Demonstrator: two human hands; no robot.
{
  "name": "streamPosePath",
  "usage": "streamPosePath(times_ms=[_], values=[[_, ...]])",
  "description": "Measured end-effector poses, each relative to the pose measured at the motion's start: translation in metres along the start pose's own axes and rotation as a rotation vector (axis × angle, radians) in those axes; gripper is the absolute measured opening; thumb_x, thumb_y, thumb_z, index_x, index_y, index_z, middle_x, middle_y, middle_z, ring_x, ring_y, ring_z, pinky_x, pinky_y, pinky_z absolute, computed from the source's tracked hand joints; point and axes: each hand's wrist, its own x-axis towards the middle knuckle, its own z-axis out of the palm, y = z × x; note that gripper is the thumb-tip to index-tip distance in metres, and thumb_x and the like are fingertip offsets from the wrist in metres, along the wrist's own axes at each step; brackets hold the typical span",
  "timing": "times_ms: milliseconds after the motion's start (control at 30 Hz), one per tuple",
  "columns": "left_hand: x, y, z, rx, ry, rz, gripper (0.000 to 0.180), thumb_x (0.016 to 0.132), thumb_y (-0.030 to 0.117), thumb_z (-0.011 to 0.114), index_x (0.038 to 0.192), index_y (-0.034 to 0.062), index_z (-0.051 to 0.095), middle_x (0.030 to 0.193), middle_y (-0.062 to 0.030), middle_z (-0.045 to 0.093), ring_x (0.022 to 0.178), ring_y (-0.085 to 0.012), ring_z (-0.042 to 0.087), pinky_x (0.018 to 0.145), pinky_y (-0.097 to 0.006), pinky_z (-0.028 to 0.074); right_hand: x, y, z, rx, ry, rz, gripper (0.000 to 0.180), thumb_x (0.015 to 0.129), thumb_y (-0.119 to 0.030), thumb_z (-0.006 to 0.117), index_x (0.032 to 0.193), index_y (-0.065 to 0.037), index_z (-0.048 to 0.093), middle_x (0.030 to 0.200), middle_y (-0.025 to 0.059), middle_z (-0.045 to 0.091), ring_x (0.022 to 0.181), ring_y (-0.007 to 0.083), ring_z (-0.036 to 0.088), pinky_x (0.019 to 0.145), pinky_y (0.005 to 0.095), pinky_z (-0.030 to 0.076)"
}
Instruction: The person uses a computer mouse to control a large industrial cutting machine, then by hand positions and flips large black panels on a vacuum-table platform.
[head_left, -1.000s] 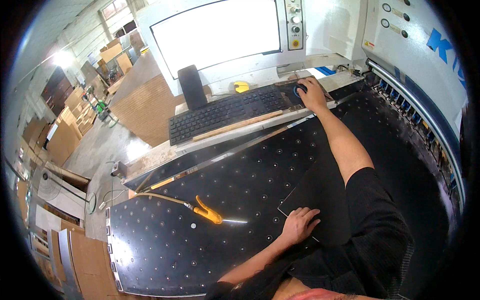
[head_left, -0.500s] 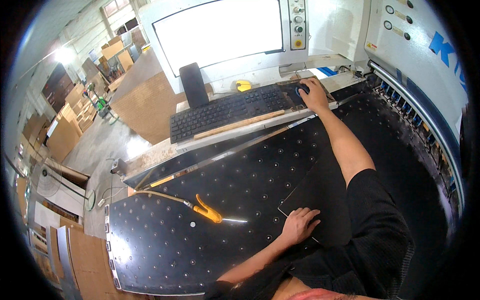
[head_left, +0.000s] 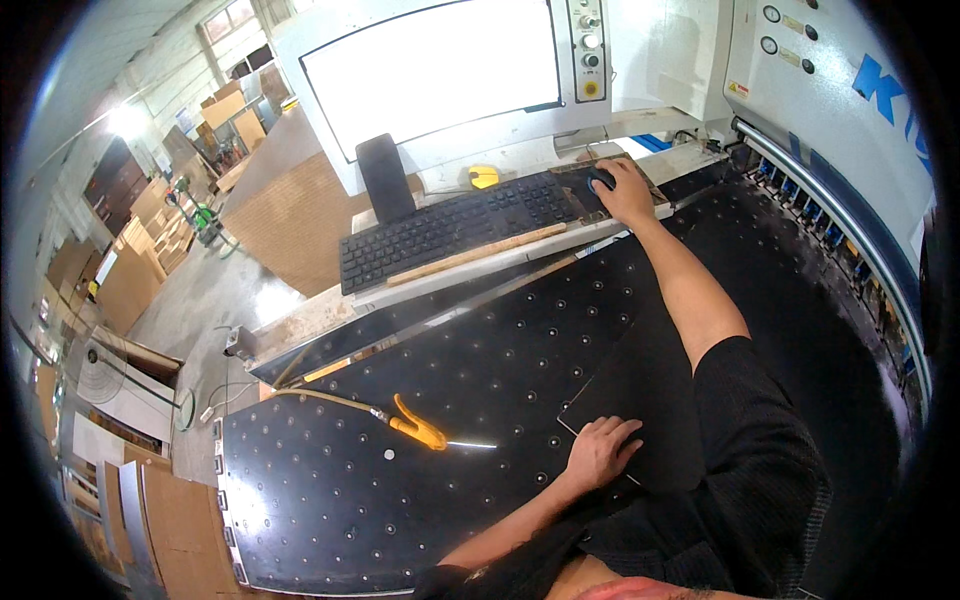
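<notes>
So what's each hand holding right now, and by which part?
The right hand cups a dark computer mouse from above. The left hand grips nothing; it rests flat near the corner of a black sheet on the perforated table.

Right hand (head_left: pixel 622 190) outstretched, palm down; left hand (head_left: pixel 600 450) flat, fingers loosely curled.

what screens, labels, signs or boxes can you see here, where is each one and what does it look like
Monitor: behind the keyboard, big rectangle, glowing white.
Control strip: right of the monitor, narrow grey panel with round knobs, one yellow-ringed.
Warning label: on the white machine housing, small, yellow and red.
Cardboard stacks: far left on the floor, flat brown sheets.
</notes>
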Motion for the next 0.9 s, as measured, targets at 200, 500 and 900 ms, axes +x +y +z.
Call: streamPosePath(times_ms=[200, 500, 900], values=[[0.0001, 0.0, 0.0011, -0.009, -0.004, 0.009, 0.036, 0.089, 0.021, 0.082, 0.122, 0.0099, 0.073, 0.098, -0.0111, 0.07, 0.09, -0.0339, 0.067, 0.076, -0.045, 0.053, 0.0015, 0.0084, 0.0022, -0.022, 0.008, -0.021, 0.037, 0.092, -0.026, 0.077, 0.125, -0.012, 0.072, 0.134, 0.0162, 0.064, 0.124, 0.0394, 0.063, 0.105, 0.0485, 0.052], [-0.0001, 0.0, 0.0014, 0.005, -0.003, 0.004, 0.036, 0.09, 0.022, 0.081, 0.123, 0.0104, 0.073, 0.098, -0.011, 0.069, 0.092, -0.0333, 0.067, 0.078, -0.045, 0.053, 0.0005, 0.006, 0.0035, -0.046, 0.041, 0.02, 0.036, 0.09, -0.024, 0.076, 0.123, -0.012, 0.073, 0.131, 0.0152, 0.065, 0.122, 0.0384, 0.064, 0.105, 0.0473, 0.053], [-0.0012, -0.0007, 0.0013, 0.001, 0.015, 0.01, 0.036, 0.089, 0.023, 0.082, 0.122, 0.0103, 0.073, 0.096, -0.0119, 0.069, 0.089, -0.035, 0.067, 0.077, -0.046, 0.053, 0.0004, 0.0063, 0.0037, -0.049, 0.064, -0.034, 0.037, 0.087, -0.024, 0.075, 0.121, -0.009, 0.074, 0.127, 0.0168, 0.066, 0.119, 0.0384, 0.064, 0.103, 0.0464, 0.053]])
